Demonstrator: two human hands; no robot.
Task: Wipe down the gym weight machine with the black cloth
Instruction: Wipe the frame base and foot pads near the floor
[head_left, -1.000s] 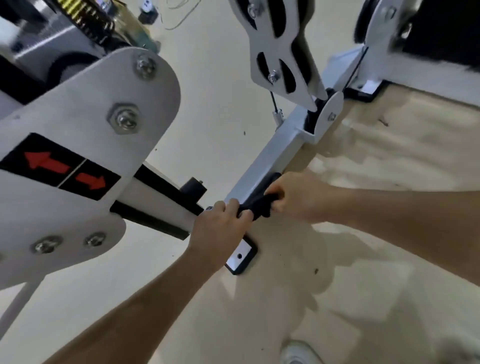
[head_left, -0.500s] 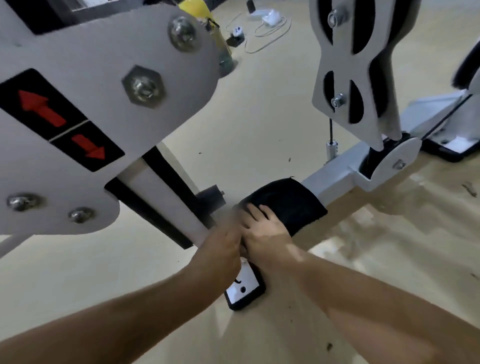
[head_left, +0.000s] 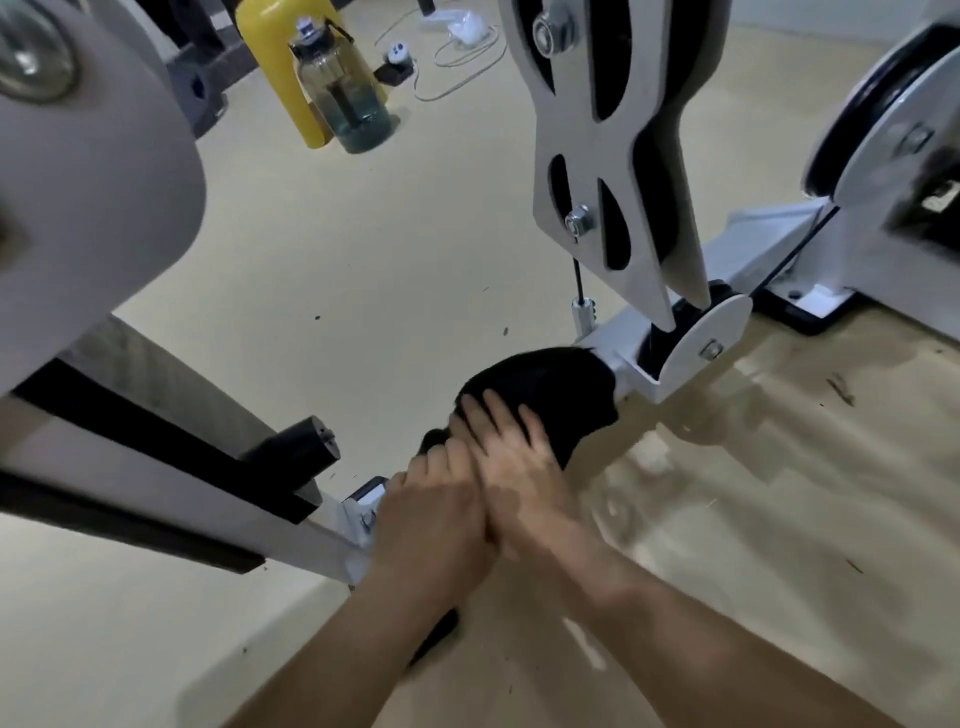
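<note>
The black cloth (head_left: 556, 389) lies draped over the white base bar (head_left: 631, 358) of the weight machine, just short of the low pulley bracket (head_left: 711, 332). My right hand (head_left: 514, 457) presses on the cloth's near part with its fingers spread flat. My left hand (head_left: 431, 519) sits close against the right one, fingers curled at the cloth's near end, where a dark bit of cloth shows past the fingertips. Both hands hide the bar beneath them.
A hanging white pulley plate (head_left: 613, 156) stands right above the bar's far end. A big white machine plate (head_left: 88, 171) and a slanted frame with a black stub (head_left: 306, 447) fill the left. On the floor behind are a yellow cylinder (head_left: 275, 62), a water bottle (head_left: 343, 88) and cables (head_left: 457, 47).
The cloth went from bunched between both hands to spread over the bar. My right hand opened flat and slid with it along the bar toward the pulley bracket.
</note>
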